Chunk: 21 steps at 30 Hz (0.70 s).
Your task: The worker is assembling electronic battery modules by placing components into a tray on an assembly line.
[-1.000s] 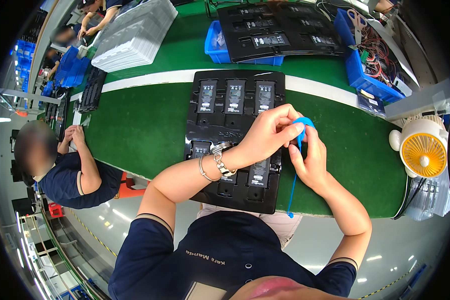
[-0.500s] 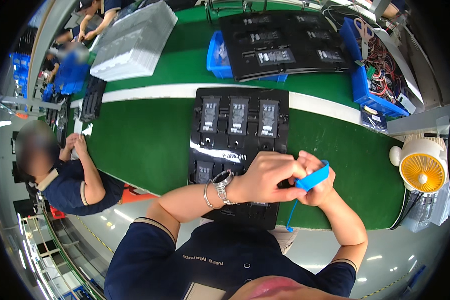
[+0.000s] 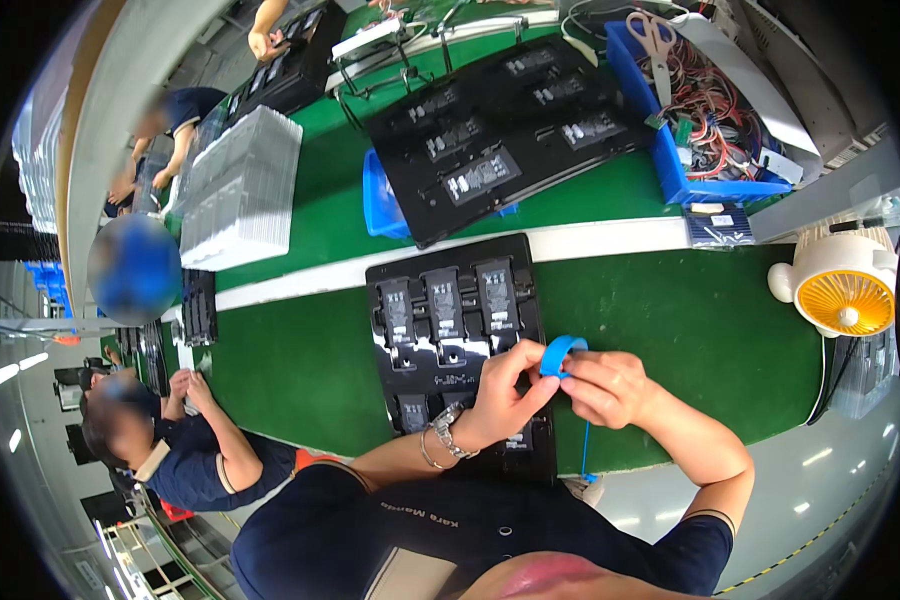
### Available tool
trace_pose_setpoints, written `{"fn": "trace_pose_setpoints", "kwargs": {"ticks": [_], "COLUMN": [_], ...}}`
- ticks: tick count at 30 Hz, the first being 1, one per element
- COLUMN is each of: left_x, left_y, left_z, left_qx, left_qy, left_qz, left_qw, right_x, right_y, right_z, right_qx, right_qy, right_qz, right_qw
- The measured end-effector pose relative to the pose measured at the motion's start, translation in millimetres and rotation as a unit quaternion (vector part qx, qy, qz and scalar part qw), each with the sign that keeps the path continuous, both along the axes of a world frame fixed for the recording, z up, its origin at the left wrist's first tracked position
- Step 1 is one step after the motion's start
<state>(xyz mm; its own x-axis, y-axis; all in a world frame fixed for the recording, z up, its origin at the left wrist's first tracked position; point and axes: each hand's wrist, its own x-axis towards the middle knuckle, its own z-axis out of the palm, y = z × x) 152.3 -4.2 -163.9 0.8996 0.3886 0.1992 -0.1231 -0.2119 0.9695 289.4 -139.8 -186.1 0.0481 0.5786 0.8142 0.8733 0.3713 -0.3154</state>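
A blue wrist strap [image 3: 562, 352] with a thin hanging cord forms a small loop between my two hands. My left hand [image 3: 505, 395], with a metal watch and a bangle on its wrist, pinches the strap from the left. From the right, my right hand [image 3: 610, 388] closes its fingers on the strap's lower part. The fingertips partly hide where the band is gripped. Just behind and left of my hands lies a black tray [image 3: 455, 384] with flat black battery packs [image 3: 443, 303] in its slots. My left hand and wrist cover part of its near right side.
Farther back, a second black tray [image 3: 530, 110] of packs rests tilted over a blue bin [image 3: 378, 195]. A blue box [image 3: 675, 165] of wires and scissors stands at the back right, a yellow-white fan [image 3: 842, 290] at the right. Stacked clear trays [image 3: 240, 190] and co-workers are at the left.
The view has turned, shifting the bench in the picture. My hands have come level, facing each other, and the blue strap between them has gone from a slanted flat band to a rounded loop.
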Motion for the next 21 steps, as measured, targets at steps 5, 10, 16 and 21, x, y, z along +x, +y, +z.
{"fn": "trace_pose_setpoints", "kwargs": {"ticks": [5,10,16,21], "left_x": [-3.0,-5.7,6.3,7.2], "left_y": [0.8,0.5,5.3,1.1], "left_z": [-3.6,-1.1,-1.0,2.9], "left_qx": [-0.028,-0.017,0.051,0.055], "left_qy": [0.021,0.042,0.06,0.075], "left_qz": [-0.011,-0.008,0.004,0.01], "left_qw": [0.999,0.999,0.997,0.996], "right_x": [0.8,-8.2,-9.1,-8.8], "right_y": [-1.8,3.8,1.6,0.2], "right_z": [-8.8,-9.9,-13.6,-9.7], "right_qx": [-0.027,-0.03,-0.069,-0.082], "right_qy": [0.047,0.109,0.115,0.103], "right_qz": [-0.002,-0.006,-0.066,-0.1], "right_qw": [0.999,0.994,0.989,0.986]}}
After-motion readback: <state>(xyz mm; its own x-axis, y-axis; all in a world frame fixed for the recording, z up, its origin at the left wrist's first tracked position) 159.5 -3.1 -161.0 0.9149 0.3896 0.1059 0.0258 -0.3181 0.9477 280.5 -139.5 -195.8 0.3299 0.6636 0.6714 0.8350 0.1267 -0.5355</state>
